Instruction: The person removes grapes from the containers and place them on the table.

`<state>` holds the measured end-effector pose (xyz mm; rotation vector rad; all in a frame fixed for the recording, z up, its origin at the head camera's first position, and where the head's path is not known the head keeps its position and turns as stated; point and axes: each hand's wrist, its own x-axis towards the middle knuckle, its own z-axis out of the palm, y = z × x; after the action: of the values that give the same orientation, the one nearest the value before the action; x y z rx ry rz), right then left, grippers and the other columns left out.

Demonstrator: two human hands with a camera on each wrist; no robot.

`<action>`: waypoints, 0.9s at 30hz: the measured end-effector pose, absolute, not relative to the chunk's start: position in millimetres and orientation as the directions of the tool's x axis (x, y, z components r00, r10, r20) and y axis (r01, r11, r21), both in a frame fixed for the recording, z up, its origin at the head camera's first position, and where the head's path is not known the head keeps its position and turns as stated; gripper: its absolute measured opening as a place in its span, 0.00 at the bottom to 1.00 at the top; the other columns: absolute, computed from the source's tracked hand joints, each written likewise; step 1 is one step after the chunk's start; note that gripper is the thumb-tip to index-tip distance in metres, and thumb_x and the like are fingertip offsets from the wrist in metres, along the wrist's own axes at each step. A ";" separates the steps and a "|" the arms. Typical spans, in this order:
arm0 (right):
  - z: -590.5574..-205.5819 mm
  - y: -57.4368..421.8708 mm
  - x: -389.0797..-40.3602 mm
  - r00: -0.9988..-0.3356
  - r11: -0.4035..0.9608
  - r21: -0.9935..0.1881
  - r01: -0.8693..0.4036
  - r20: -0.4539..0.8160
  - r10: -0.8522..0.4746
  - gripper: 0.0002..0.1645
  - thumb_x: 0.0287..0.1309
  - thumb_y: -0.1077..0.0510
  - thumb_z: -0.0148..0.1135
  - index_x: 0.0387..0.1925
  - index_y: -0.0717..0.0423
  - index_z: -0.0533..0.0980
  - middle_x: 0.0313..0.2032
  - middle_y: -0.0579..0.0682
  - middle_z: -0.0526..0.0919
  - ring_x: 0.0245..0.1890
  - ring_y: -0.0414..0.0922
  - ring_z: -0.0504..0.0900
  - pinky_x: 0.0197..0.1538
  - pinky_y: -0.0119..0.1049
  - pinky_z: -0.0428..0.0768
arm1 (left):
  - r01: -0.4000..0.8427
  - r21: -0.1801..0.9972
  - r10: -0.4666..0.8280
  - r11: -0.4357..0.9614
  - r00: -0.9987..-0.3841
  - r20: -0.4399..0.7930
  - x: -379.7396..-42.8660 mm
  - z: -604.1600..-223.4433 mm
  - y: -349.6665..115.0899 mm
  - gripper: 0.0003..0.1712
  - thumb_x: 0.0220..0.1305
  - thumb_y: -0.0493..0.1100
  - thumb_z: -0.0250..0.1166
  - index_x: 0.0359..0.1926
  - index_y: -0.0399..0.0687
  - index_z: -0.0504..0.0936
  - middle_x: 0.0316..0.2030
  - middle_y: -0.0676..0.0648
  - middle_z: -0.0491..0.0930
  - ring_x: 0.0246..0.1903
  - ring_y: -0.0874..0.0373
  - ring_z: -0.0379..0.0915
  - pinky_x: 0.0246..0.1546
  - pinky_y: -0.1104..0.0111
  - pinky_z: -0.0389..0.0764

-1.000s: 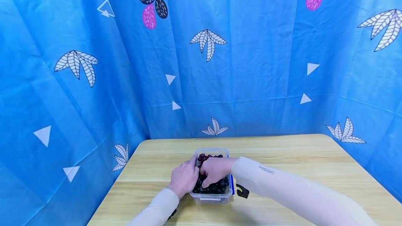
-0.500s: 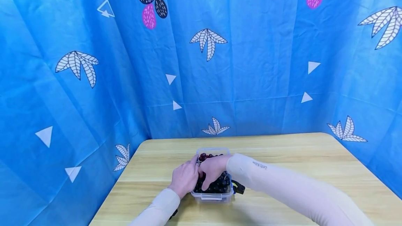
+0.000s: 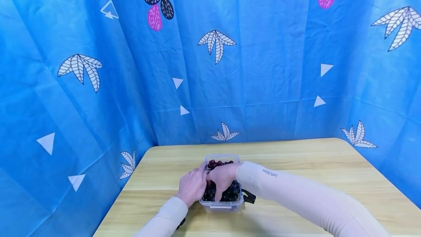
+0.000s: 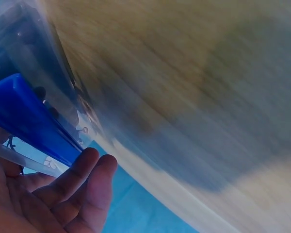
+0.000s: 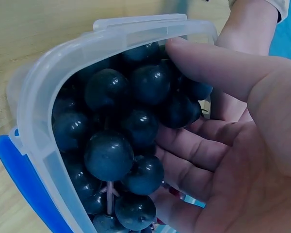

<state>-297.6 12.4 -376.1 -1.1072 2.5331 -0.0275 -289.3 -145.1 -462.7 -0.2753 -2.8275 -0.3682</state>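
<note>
A clear plastic food container (image 3: 221, 204) filled with dark grapes (image 3: 231, 193) stands on the table. My left hand (image 3: 192, 185) holds its left side; in the left wrist view bent fingers (image 4: 82, 182) lie against a blue side latch (image 4: 31, 124) that hangs loose from the rim. My right hand (image 3: 222, 178) reaches over into the container. Close up in the right wrist view, its thumb (image 5: 208, 63) lies over the grapes (image 5: 109, 155) near the rim, while the other fingers curl down along the bunch, grasping it. Those fingertips are hidden among the fruit.
Redder grapes (image 3: 213, 164) show at the container's far end. Another blue latch (image 5: 29, 184) hangs on the opposite side. The wooden table (image 3: 296, 164) stretches out around the container, with a blue patterned curtain (image 3: 273, 65) behind and at both sides.
My right hand and forearm have shifted slightly left over the container, and the right thumb has turned to point more straight down. The left hand stays at the container's side.
</note>
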 end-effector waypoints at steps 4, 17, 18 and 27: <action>-375.9 13.5 -297.3 -0.619 0.686 -0.165 -0.708 -0.321 -0.717 0.31 0.43 0.45 0.80 0.52 0.41 0.79 0.50 0.34 0.82 0.50 0.32 0.78 0.60 0.30 0.75 | 0.226 0.214 0.157 0.950 -0.941 0.300 -289.7 -460.4 -145.3 0.26 0.78 0.51 0.48 0.71 0.49 0.72 0.44 0.39 0.86 0.41 0.43 0.84 0.35 0.50 0.84; -383.5 17.7 -292.3 -0.635 0.696 -0.247 -0.675 -0.286 -0.718 0.33 0.48 0.52 0.75 0.58 0.46 0.77 0.52 0.38 0.83 0.48 0.32 0.79 0.59 0.30 0.76 | 0.255 0.127 0.195 0.958 -0.911 0.363 -289.8 -460.9 -145.5 0.25 0.77 0.51 0.49 0.69 0.48 0.74 0.36 0.42 0.86 0.33 0.46 0.84 0.27 0.53 0.82; -383.3 18.3 -291.5 -0.640 0.698 -0.252 -0.670 -0.280 -0.715 0.33 0.49 0.52 0.75 0.58 0.47 0.76 0.52 0.38 0.83 0.48 0.32 0.79 0.59 0.30 0.76 | 0.257 0.123 0.196 0.959 -0.908 0.369 -289.6 -461.0 -145.2 0.25 0.78 0.51 0.49 0.69 0.48 0.73 0.35 0.42 0.86 0.33 0.46 0.84 0.27 0.54 0.82; -382.6 25.1 -284.5 -0.651 0.682 -0.267 -0.680 -0.206 -0.730 0.31 0.51 0.52 0.73 0.58 0.47 0.77 0.51 0.40 0.84 0.46 0.32 0.80 0.57 0.31 0.78 | 0.282 0.078 0.218 0.956 -0.863 0.456 -286.7 -461.9 -143.8 0.23 0.77 0.50 0.50 0.63 0.42 0.75 0.33 0.44 0.85 0.30 0.47 0.84 0.24 0.54 0.82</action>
<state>-284.5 25.1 -382.6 -1.1198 2.5999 -0.2393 -286.7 -143.8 -461.9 -0.3579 -2.6523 -0.1954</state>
